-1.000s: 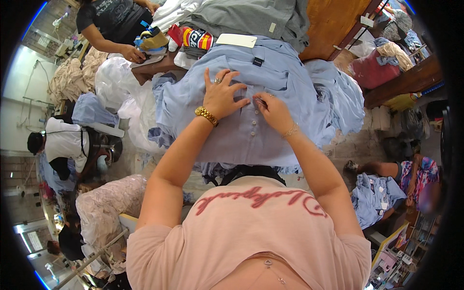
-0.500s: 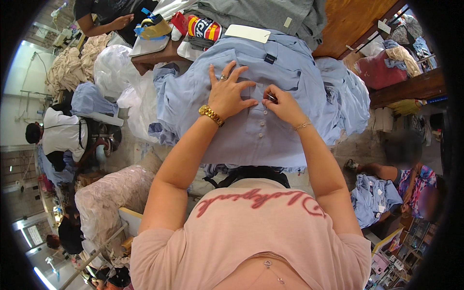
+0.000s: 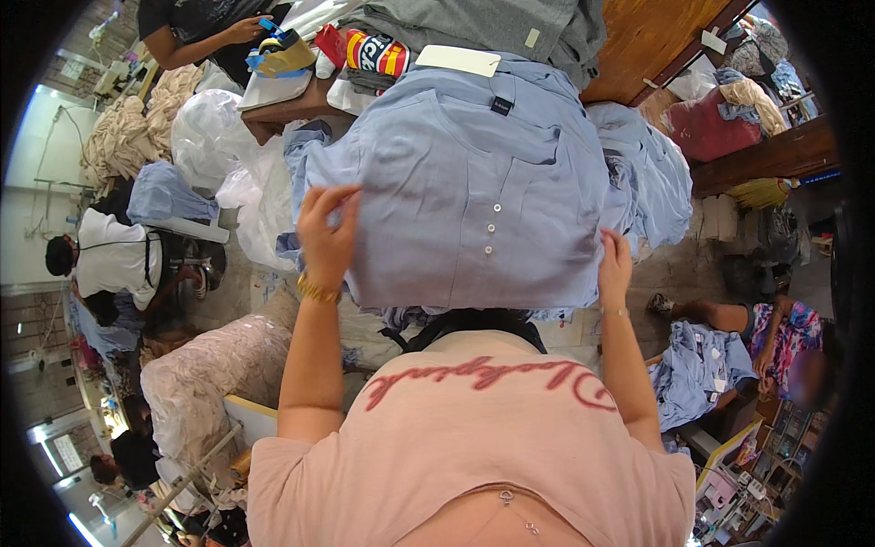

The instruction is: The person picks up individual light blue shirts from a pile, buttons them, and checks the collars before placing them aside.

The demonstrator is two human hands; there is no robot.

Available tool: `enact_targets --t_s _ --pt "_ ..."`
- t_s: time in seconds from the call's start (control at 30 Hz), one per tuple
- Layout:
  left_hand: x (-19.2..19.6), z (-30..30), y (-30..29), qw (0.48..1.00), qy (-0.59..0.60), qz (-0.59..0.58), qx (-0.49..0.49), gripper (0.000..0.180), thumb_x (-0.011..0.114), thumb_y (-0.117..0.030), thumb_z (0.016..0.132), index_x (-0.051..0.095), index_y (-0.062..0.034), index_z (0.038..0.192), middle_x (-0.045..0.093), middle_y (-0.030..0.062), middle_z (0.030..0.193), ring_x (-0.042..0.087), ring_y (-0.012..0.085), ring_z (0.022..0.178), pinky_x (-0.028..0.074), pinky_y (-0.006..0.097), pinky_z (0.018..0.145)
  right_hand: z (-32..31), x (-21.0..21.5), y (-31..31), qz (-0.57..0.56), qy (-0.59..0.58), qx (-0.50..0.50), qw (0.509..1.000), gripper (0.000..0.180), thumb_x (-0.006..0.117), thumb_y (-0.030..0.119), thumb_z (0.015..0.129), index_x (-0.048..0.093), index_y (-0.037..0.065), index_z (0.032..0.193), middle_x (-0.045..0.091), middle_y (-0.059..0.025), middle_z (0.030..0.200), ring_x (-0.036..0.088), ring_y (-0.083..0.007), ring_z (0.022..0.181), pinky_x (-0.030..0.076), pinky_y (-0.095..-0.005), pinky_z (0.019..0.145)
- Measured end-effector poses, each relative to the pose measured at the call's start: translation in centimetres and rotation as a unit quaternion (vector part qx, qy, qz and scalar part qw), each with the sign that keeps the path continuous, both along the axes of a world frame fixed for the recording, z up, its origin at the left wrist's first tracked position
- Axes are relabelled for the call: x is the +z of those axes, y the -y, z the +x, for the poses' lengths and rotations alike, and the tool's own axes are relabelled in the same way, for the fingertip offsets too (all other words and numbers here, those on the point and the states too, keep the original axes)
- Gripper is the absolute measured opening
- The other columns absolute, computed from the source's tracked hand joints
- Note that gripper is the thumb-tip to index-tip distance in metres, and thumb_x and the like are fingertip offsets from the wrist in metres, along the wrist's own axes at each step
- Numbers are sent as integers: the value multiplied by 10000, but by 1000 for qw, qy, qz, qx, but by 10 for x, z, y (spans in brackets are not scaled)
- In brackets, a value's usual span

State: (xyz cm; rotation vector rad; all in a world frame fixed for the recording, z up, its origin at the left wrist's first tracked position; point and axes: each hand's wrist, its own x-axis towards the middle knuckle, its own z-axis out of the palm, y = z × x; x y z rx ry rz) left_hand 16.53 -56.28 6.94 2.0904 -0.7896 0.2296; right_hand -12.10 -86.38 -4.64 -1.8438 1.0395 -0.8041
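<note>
A light blue shirt point(image 3: 410, 219) lies spread in front of me, with a short row of white buttons point(image 3: 493, 228) down its front placket and a dark label point(image 3: 501, 106) at the neck. My left hand point(image 3: 328, 237), with a gold watch on the wrist, is at the shirt's left edge. Its thumb and forefinger are bent and apart, with nothing seen between them. Along the right edge of the shirt is my right hand point(image 3: 615, 264), its fingers curled together at the fabric. What they hold, if anything, is hidden.
A white card tag point(image 3: 458, 60) lies above the collar, below folded grey cloth point(image 3: 492, 27). More blue garments point(image 3: 647, 173) hang at the right, and clear plastic bags point(image 3: 214, 137) sit at the left. Other people point(image 3: 118, 255) are around, one by the tape roll point(image 3: 283, 53).
Both hands have left the button placket and moved apart to the shirt's two sides, nearer me. The small dark tool seen in my right hand is now out of sight. The shirt front lies uncovered.
</note>
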Motion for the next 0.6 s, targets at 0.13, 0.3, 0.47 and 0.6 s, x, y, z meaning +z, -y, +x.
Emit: enact_targets --t_s 0.13,0.3,0.47,0.6 --pt "-51 -10 -84 950 -297 -42 91 169 593 -122 833 601 -10 959 576 13 757 534 101 631 438 221 605 -69 -32 -40 249 66 -142 956 289 417 242 927 579 45 1062 575 -65 938 419 -77 478 357 -212 444" --pt "-81 -41 -94 877 -417 -210 116 341 571 -158 854 474 16 1130 572 22 954 537 97 814 427 226 749 -92 -55 -69 402 108 -121 901 297 456 275 915 570 32 1043 580 -66 823 387 -70 419 332 -228 376" --pt "-91 -28 -92 852 -450 -263 40 277 596 -158 841 507 -11 1059 551 4 953 496 80 811 397 217 735 -83 -50 -75 284 52 -119 950 280 583 122 832 517 26 1086 565 -16 777 384 -53 392 301 -204 347" --pt "-91 -28 -94 895 -362 -244 91 174 635 -154 819 542 -41 912 511 -38 815 448 47 721 374 183 668 -89 -66 -63 378 73 -74 920 239 580 120 832 522 30 1046 539 -10 739 386 -58 385 315 -206 351"
